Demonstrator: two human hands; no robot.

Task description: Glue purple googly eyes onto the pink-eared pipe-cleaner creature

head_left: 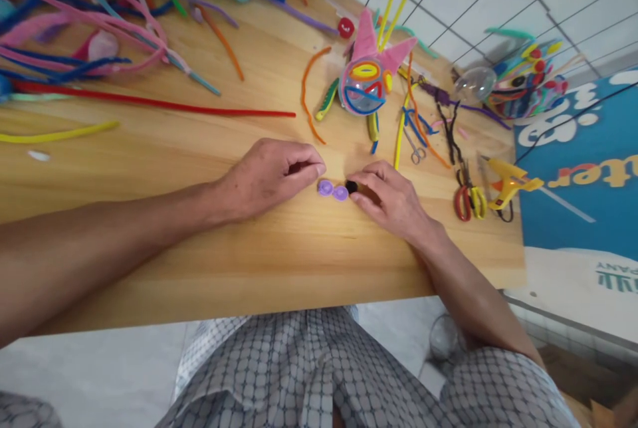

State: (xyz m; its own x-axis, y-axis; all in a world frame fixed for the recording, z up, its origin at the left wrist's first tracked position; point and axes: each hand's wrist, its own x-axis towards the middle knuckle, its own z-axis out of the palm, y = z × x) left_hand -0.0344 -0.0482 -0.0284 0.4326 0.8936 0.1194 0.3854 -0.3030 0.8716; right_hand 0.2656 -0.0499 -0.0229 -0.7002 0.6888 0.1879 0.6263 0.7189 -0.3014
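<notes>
My left hand (pixel 272 175) rests on the wooden table (pixel 199 228), fingers curled and pinched together beside two small purple round pieces (pixel 332 189) lying side by side. My right hand (pixel 391 199) lies just right of them, fingers closed in a pinch on a small black piece (pixel 351 186) that touches the right purple one. Whether the left fingertips hold anything is hidden.
Behind the hands stands a clear ball figure (pixel 366 79) with pink ears and pipe-cleaner trim. Many pipe cleaners (pixel 100 29) cover the far left, a long red one (pixel 149 102) among them. Scissors (pixel 467 199), a yellow glue gun (pixel 511 182) and a second decorated ball (pixel 523 82) lie right.
</notes>
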